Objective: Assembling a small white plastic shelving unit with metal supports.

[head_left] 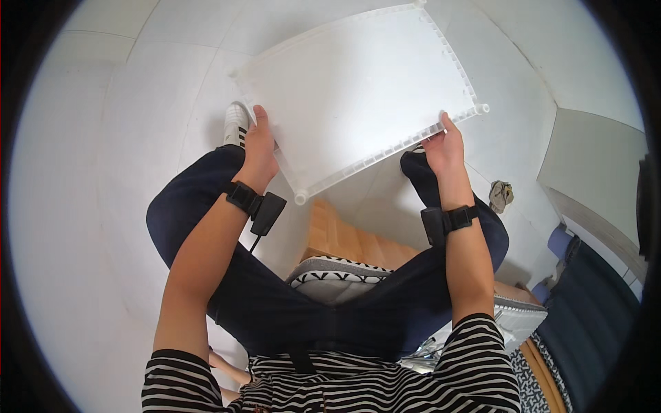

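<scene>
the left hand point(260, 146) is wrapped on the left side of a big white panel point(358, 89), with its thumb on top. the right hand point(444, 146) pinches the near edge, close to the right corner, thumb on top and fingers below. the panel is in front of the person, between the two hands and past the knees. i cannot tell if its far edge touches the floor point(158, 117). little knobs stick out at its corners. each wrist wears a black strap with a small box. the legs, in dark blue pants point(196, 189), are spread wide, and a white shoe point(235, 125) shows beside the left hand. light brown wood point(329, 230) sits between the legs. a crumpled tan thing point(501, 197) lies on the floor to the right.
</scene>
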Available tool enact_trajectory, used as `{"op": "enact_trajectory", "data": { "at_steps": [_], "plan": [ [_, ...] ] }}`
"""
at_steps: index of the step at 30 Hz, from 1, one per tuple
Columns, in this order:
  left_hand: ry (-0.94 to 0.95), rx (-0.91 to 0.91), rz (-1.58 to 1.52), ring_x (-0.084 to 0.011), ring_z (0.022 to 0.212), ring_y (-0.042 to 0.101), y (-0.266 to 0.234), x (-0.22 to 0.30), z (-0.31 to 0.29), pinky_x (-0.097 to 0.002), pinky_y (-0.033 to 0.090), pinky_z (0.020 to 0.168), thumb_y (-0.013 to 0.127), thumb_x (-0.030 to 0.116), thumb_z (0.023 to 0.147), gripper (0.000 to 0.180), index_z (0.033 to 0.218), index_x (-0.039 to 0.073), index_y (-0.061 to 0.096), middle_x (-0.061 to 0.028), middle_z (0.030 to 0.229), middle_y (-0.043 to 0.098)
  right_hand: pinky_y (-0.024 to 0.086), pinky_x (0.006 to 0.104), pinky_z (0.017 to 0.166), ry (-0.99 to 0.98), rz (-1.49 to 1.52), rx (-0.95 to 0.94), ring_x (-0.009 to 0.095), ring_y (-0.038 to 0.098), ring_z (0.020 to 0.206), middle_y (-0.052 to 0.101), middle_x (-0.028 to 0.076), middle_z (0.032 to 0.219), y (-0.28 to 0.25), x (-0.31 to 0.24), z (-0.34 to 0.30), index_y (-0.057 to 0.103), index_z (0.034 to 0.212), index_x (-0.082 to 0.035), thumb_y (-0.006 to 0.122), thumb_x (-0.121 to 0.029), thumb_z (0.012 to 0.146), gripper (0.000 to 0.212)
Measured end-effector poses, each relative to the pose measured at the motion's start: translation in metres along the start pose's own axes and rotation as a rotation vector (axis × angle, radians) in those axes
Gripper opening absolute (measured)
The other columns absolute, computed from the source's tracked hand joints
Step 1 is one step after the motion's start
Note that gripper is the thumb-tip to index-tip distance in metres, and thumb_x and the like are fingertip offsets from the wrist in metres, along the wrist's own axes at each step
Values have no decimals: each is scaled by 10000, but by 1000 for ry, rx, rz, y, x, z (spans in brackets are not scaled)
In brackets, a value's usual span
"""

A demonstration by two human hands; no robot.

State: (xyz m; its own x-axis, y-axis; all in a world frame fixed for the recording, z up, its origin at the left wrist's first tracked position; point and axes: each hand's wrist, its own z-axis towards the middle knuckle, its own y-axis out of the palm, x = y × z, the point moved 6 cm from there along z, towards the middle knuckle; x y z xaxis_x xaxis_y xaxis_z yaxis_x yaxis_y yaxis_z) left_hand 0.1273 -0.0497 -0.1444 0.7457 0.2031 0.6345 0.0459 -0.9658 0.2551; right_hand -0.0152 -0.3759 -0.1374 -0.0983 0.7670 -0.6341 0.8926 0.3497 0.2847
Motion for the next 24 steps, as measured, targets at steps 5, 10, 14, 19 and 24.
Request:
{"op": "enact_trajectory", "data": {
  "at_steps": [5,10,14,19,24],
  "plan": [
    [-71,-69,11,-242,1081,576,-18,-25,17,-405,484,939,429,527,950,611,1269,6,424,-113,1176,575,450,401,905,-29,-48,-36,217,542,1051,552,97,1147,-14,8,24,481,1184,-29,493,-219,979,280],
    [-85,-161,107,-249,1144,535,-17,-29,20,-398,456,966,419,472,976,589,1301,-19,397,-129,1260,532,481,414,803,23,-221,64,221,559,915,561,79,1064,-39,35,50,501,1137,-59,545,-233,945,262],
    [-36,-135,84,-262,1189,498,-4,-20,11,-409,415,1010,380,449,995,587,1334,-31,369,-132,1310,498,486,428,856,-36,-205,132,261,587,988,576,128,1121,-27,28,34,462,1180,10,508,-193,968,297],
    [-61,-125,101,-275,1230,461,1,-19,7,-415,377,1044,352,449,1003,589,1358,-20,347,-135,1357,461,496,423,852,-70,-253,106,251,585,1012,560,125,1158,-20,14,21,411,1226,1,532,-187,957,349],
    [-99,-144,113,-279,1243,447,-7,-23,16,-404,367,1054,366,439,1002,585,1361,-23,340,-140,1371,444,523,405,785,-47,-327,145,235,605,927,577,135,1100,-29,21,37,438,1188,20,549,-228,949,362]
  ]
}}
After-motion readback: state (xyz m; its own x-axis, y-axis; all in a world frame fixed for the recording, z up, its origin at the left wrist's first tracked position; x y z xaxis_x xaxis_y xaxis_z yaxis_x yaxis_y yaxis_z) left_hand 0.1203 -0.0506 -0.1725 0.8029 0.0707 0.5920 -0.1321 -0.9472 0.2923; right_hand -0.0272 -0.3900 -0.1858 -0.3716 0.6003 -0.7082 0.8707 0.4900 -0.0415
